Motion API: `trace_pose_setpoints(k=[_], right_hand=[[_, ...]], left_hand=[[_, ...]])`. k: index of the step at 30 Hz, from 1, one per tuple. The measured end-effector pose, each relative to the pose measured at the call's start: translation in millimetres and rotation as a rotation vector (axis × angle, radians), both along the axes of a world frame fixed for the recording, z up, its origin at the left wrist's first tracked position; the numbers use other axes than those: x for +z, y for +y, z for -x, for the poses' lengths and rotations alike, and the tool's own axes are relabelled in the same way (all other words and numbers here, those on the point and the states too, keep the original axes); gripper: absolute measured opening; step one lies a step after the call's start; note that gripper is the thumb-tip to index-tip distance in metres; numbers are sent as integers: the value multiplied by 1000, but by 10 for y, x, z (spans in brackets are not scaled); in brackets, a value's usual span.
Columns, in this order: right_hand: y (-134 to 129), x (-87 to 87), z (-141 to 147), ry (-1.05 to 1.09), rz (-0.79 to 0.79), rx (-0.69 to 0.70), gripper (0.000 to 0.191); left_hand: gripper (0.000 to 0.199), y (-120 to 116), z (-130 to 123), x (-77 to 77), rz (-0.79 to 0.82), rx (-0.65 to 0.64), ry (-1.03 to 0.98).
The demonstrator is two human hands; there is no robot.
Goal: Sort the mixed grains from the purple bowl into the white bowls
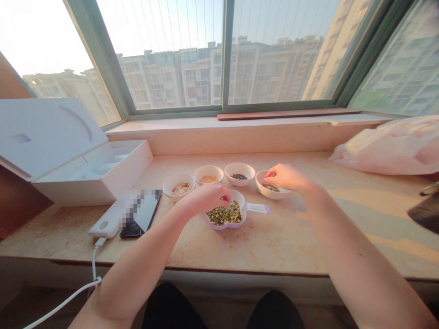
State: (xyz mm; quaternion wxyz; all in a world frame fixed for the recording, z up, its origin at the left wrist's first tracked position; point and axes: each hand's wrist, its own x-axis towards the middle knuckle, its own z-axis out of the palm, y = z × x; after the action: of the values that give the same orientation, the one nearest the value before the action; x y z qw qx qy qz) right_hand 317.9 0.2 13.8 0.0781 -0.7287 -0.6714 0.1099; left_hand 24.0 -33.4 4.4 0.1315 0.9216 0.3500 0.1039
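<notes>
My left hand (215,196) is over a white and purple bowl (236,224) with a short handle. Green and yellow beans lie mixed in this bowl. The left fingers are curled together, and whatever they pinch is too small to see. My right hand (284,177) reaches into the rightmost white bowl (278,196), where small dark and pale bits show. Its fingertips are pressed together over the contents, partly hidden. Beside these stand a white bowl (167,192) with pale and reddish pieces, a bowl (198,175) of yellow grains and a bowl (240,182) of black beans.
An open white box (126,171) stands at the left. Near it lie a white power bank (106,224) with a cable (68,299) and a dark phone (144,221). A plastic bag (391,146) rests at the right. The counter's front edge (240,273) is close to my legs.
</notes>
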Motion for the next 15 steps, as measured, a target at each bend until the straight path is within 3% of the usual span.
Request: trace_pose_setpoints(k=[2, 7, 11, 15], right_hand=[[-19, 13, 35, 4, -49, -4, 21], [-92, 62, 221, 57, -193, -1, 23], [-226, 45, 472, 210, -308, 259, 26], [-373, -50, 801, 309, -227, 502, 22]], left_hand=[[15, 25, 10, 37, -26, 4, -33], [21, 161, 106, 74, -187, 210, -156], [28, 307, 205, -10, -247, 397, -122], [31, 398, 258, -95, -233, 420, -11]])
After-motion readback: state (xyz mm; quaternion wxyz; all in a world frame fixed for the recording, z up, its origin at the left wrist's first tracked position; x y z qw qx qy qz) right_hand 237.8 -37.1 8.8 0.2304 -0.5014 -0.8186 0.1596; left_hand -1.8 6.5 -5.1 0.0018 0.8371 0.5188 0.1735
